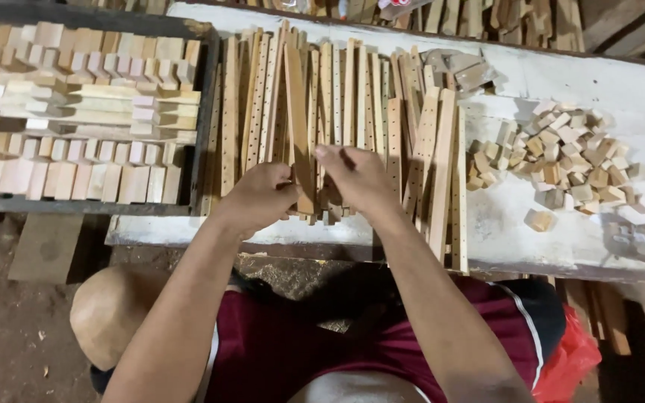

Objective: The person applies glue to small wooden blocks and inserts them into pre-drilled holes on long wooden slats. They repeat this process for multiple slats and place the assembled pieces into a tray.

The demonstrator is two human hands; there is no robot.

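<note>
At the far left a dark-framed tray (201, 112) holds rows of pale wooden pieces, its right wall just beside the white bench (531, 224). On the bench lies a spread of drilled wooden slats (259, 104), long axes running away from the person, near ends close to the bench's front edge. The left hand (259, 198) and right hand (356, 179) close together on one wooden strip (298, 112), which tilts slightly left, its far end pointing away. To the right, bare white surface separates the slats from a heap of small wooden blocks (561, 160); a single block (539, 219) sits nearer the front edge.
</note>
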